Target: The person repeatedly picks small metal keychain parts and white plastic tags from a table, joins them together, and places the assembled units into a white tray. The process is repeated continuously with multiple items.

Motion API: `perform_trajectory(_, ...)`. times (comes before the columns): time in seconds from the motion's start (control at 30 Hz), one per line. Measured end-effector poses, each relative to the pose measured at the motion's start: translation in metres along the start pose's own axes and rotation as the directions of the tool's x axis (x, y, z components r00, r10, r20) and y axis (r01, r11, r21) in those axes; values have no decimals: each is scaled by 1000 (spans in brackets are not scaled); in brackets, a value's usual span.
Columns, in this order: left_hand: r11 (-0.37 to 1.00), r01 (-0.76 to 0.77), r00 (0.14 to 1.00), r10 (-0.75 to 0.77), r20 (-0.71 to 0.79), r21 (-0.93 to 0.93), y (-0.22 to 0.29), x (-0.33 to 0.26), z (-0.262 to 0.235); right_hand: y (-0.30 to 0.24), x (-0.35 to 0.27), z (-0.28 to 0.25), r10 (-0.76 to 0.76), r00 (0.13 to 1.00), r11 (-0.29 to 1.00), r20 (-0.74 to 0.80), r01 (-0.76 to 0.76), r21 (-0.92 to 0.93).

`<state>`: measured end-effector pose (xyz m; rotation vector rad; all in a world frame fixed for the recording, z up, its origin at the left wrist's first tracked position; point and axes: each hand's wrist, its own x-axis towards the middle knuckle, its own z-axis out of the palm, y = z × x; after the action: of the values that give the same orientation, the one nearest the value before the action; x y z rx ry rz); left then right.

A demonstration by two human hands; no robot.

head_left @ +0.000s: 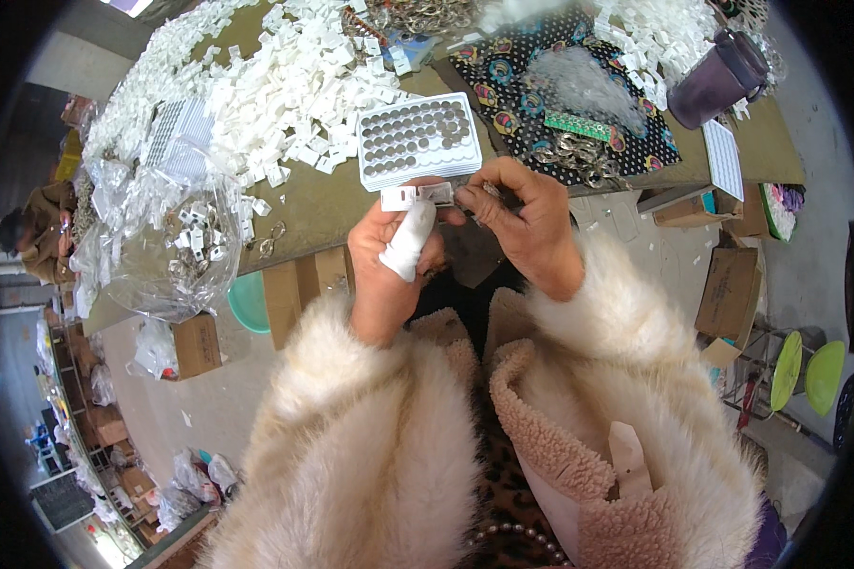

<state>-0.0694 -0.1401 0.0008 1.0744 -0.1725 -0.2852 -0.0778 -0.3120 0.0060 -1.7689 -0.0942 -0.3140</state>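
When pinching so narrow a white plastic casing in the left hand, may easily let it slip, perhaps because of the white wrapping around the thumb, likely dulling the touch. Could then lose it past the edge of the tabletop. By pressing too strongly at its right end with the right hand, might also crack or twist it, or push against the white tray just beyond and scatter the round grey button cells. As for looks: oblong and white, with small dark marks on the left part and a greyish area toward the right end, partly hidden behind the wrapped thumb. Located just before the near side of the tray; touching it or not, cannot tell. With the right hand, seemingly pinching a small dark piece beside that end, too unclear to name.
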Motion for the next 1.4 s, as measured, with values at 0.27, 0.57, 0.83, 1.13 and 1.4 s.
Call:
perform_trajectory(0.27, 984, 98, 995, -99, 1, 152, -3, 1, -7, 17, 13, 4, -554, 832, 800, 15, 537, -266)
perform_trajectory(0.57, 883, 98, 995, -75, -69, 459, -3, -2, -9, 32, -1, 10, -485, 858, 805, 171, 514, -295)
perform_trajectory(0.83, 926, 178, 984, -173, -43, 334, -1, -4, -16, 27, 14, 12, -538, 757, 682, 372, 650, -336)
perform_trajectory(1.13, 959, 186, 975, -153, -163, 212, 7, -1, -31, 25, 71, 6, -546, 777, 516, 314, 607, -605)
perform_trajectory(1.4, 972, 181, 971, -153, -183, 148, 5, 0, -40, 34, 81, 6, -480, 807, 568, 343, 584, -580)
